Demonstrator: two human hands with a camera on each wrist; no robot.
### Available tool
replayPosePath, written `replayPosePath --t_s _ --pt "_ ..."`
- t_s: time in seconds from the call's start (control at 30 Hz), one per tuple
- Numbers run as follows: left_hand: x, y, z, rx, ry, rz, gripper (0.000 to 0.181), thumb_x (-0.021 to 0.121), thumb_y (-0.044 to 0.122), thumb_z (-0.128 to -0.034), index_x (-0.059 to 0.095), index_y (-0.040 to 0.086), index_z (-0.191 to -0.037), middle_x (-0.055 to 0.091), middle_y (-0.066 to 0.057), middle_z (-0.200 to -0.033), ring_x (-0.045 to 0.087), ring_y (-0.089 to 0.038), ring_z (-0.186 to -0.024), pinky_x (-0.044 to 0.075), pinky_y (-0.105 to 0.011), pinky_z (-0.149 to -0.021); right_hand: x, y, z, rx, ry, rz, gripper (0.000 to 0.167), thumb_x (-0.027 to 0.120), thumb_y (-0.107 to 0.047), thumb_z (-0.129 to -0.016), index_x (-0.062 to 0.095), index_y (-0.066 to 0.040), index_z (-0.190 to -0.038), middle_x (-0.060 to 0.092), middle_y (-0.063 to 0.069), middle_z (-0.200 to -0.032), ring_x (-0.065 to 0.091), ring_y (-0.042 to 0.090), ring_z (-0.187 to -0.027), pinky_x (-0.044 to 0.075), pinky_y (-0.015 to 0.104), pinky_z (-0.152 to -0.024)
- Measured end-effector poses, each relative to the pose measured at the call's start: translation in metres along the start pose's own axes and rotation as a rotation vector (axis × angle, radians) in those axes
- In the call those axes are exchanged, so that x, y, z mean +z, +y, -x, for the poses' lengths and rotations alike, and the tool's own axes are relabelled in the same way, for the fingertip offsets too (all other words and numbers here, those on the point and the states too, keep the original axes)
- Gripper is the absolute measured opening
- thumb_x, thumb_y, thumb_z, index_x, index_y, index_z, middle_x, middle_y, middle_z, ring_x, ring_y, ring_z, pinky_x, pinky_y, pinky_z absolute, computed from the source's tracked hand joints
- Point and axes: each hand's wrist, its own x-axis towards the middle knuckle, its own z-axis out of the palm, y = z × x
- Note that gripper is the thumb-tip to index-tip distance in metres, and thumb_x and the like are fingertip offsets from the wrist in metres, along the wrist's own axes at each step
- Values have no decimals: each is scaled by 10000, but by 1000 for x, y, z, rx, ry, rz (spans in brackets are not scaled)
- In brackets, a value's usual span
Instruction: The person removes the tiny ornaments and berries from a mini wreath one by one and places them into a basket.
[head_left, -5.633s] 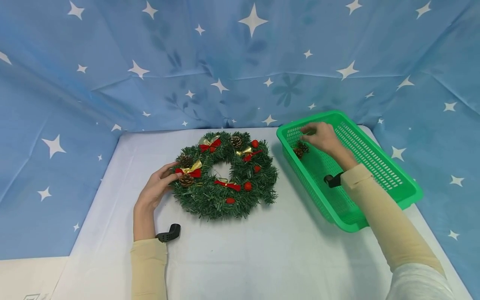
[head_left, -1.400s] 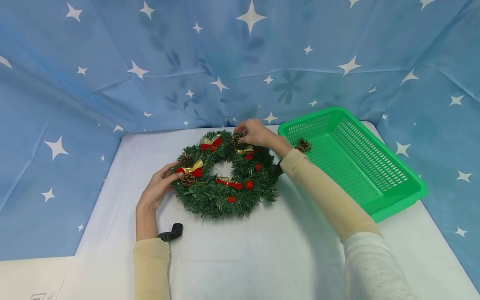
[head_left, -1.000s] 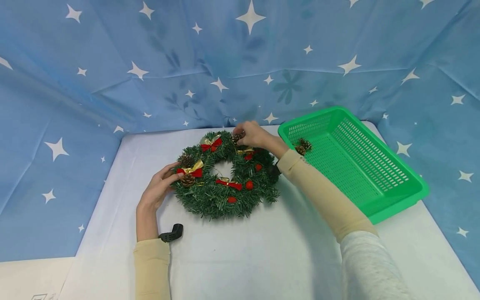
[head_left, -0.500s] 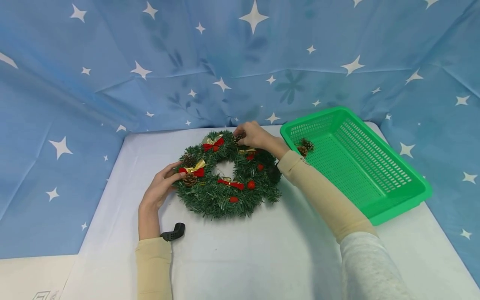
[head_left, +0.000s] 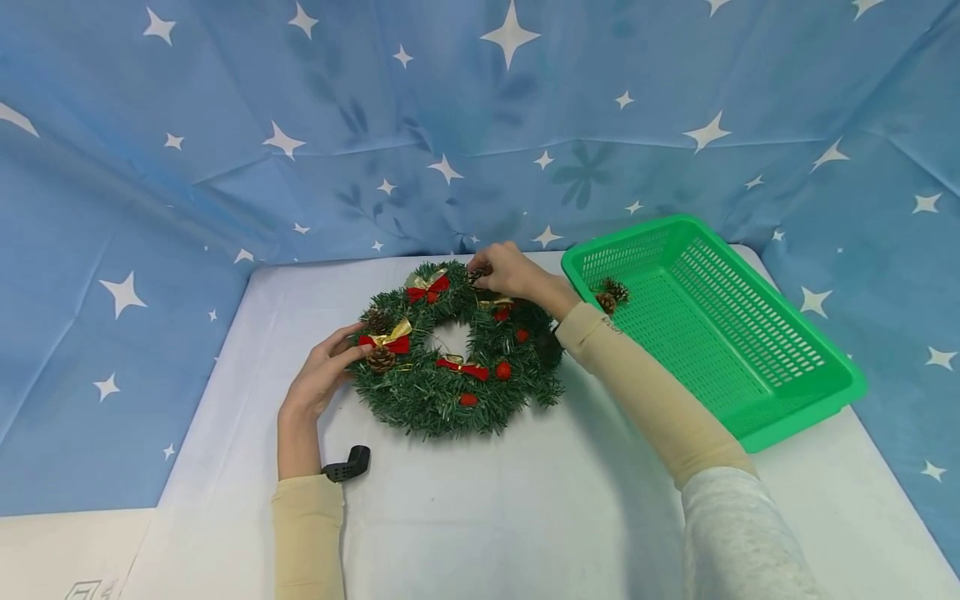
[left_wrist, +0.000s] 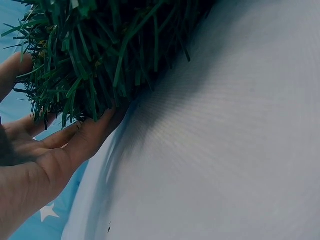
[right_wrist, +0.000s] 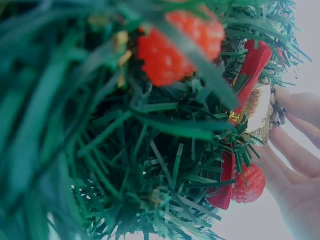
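Note:
A round green wreath (head_left: 435, 408) lies on the white table, decked with red-and-gold bows (head_left: 463, 367), red berries (head_left: 503, 370) and pine cones (head_left: 381, 360). My left hand (head_left: 318, 379) grips its left edge, thumb on top near a bow. Beneath the greenery, in the left wrist view, fingers (left_wrist: 92, 135) support it. At the wreath's upper right, my right hand (head_left: 513, 271) pinches a pine cone (head_left: 478, 273), which the fingers partly cover. The right wrist view shows this pine cone (right_wrist: 276, 112) beside a gold-and-red bow (right_wrist: 257, 112) at the fingertips.
To the right stands a green plastic basket (head_left: 750, 350) with slotted walls; two pine cones (head_left: 615, 290) lie at its far left corner, partly near my right sleeve. A blue star-printed cloth (head_left: 420, 125) hangs behind and along both sides of the table.
Several seconds ago my right hand was over the basket; it has since moved left to the pine cone on the wreath. Over the last second both hands barely move.

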Motion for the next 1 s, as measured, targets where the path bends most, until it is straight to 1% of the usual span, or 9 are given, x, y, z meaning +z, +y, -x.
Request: replayPosePath --t_s 0.13,0.23,0.37,0.63,0.83,1.0 --pt "1 0 0 -3 -1 4 659 598 301 -1062 308 144 -1633 348 -187 -1632 386 -327 -1431 453 -311 -879 -1 -1 2 -4 5 10 312 677 -99 -1006 703 -39 -1312 697 159 -1316 716 260 -953 540 379 -817" --pt "1 0 0 -3 0 2 658 600 300 -1061 312 139 -1631 315 -182 -1652 364 -335 -1458 442 -330 -897 -2 -1 3 -6 5 5 314 675 -95 -1006 703 -42 -1314 694 159 -1323 717 254 -911 531 375 -788" --pt "1 -1 -2 3 -2 1 662 608 301 -1057 317 135 -1628 273 -185 -1673 337 -355 -1487 438 -346 -918 -4 -1 5 8 7 -13 313 672 -83 -1007 704 -51 -1316 690 152 -1331 721 255 -974 543 372 -790" --pt "-1 -1 0 10 -7 -2 665 605 314 -1057 317 131 -1628 309 -183 -1658 353 -354 -1464 463 -300 -869 -10 -3 8 11 20 -2 313 679 -98 -1006 705 -44 -1313 703 154 -1306 735 257 -987 577 372 -818" --pt "-1 -1 -1 13 -7 -10 660 601 318 -1059 318 142 -1629 326 -186 -1649 363 -339 -1454 461 -316 -884 -16 -3 11 -6 38 15 325 698 -121 -997 704 -18 -1305 707 176 -1287 717 296 -1053 570 407 -875" --pt "0 -1 -1 11 -5 -6 649 598 307 -1061 323 147 -1627 343 -182 -1638 379 -320 -1429 455 -323 -882 -20 0 14 3 54 18 308 707 -117 -989 717 -27 -1283 717 177 -1263 720 296 -1049 572 408 -867"
